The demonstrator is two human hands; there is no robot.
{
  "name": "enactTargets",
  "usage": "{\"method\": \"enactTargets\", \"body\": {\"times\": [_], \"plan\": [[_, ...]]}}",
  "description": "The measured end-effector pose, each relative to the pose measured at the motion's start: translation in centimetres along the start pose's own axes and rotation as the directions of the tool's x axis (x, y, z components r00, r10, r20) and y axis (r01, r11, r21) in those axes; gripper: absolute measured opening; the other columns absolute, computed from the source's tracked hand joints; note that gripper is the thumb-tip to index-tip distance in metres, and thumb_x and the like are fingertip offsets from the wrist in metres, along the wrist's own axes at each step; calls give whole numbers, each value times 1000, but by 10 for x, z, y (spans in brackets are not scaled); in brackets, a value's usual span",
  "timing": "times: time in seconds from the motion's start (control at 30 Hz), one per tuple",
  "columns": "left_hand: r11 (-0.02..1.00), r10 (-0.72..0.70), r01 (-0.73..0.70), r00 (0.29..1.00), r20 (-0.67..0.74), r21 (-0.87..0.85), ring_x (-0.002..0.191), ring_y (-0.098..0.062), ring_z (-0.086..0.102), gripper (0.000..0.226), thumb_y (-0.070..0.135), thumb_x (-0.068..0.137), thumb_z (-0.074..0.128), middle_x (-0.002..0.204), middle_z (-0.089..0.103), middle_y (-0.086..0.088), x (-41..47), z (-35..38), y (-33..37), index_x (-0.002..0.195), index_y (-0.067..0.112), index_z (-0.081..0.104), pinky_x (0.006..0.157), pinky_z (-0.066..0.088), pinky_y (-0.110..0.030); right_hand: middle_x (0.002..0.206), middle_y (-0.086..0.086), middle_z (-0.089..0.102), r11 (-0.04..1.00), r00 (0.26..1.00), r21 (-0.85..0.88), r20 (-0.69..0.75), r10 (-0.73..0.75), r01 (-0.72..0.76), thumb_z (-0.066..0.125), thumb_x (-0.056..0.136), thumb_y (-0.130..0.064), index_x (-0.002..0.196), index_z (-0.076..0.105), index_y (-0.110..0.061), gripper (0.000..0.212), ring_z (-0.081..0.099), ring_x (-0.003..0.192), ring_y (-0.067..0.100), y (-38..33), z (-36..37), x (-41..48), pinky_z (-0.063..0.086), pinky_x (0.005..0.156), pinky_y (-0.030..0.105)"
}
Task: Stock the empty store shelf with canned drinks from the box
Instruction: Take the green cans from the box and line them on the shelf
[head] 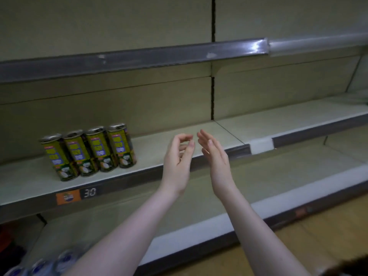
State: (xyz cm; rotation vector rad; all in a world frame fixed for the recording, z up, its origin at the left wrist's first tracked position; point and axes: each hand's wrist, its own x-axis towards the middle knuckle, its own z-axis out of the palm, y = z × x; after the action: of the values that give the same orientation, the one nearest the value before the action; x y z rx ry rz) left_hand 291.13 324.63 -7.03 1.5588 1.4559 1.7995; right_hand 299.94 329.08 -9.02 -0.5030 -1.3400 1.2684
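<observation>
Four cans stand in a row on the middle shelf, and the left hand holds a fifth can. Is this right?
No: in the head view the left hand is empty, fingers loosely curled. The four cans do stand in a row on the middle shelf.

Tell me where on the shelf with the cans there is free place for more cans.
The shelf is bare from the row of four cans rightward to the seam, and the next shelf section beyond the seam is bare. A smaller bare patch lies left of the row. Only the cans' spot is crowded. The left hand and right hand hold nothing.
</observation>
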Motion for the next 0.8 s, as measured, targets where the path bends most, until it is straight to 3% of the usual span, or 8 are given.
{"method": "enactTargets", "body": {"times": [0.2,0.3,0.37,0.5,0.57,0.8], "plan": [[992,-34,52,987,158,-113,100,-9,59,18,37,87,46,103,60,12,-40,106,11,99,28,55,88,47,-23,129,-5,59,999,981,-42,-194,-7,-1,39,89,-34,119,56,-30,34,53,122,5,-17,-109,-51,42,100,17],[984,-73,113,961,268,-137,98,-5,58,13,32,90,50,103,60,12,-68,161,12,101,26,55,85,47,-18,128,-5,59,998,954,-65,-301,1,-22,39,90,-33,119,56,-30,34,53,122,6,-22,-167,-82,43,100,19],[981,-101,147,944,315,-125,92,2,57,12,24,91,56,104,59,11,-85,192,9,102,23,54,79,45,-11,128,-4,60,997,931,-62,-364,15,-40,40,89,-34,118,56,-30,34,54,121,8,-25,-202,-103,42,103,25],[969,-187,235,899,397,-76,96,-11,59,25,30,80,68,110,60,7,-116,247,6,100,29,53,81,49,-22,126,-3,61,992,877,-78,-478,47,-95,45,89,-36,120,57,-27,35,56,120,11,-27,-267,-147,43,104,30],[960,-226,277,857,464,-44,97,-11,58,27,28,81,69,110,59,8,-135,275,9,102,28,53,79,50,-20,125,0,62,988,842,-73,-534,77,-137,43,90,-33,124,56,-20,38,57,119,13,-28,-301,-172,43,105,34],[969,-213,246,783,585,25,103,-8,57,29,24,82,67,110,58,10,-173,330,19,108,25,54,89,50,-28,123,-3,63,971,743,-107,-663,90,-214,41,89,-34,116,58,-30,33,59,115,12,-33,-370,-230,45,102,34]]}}
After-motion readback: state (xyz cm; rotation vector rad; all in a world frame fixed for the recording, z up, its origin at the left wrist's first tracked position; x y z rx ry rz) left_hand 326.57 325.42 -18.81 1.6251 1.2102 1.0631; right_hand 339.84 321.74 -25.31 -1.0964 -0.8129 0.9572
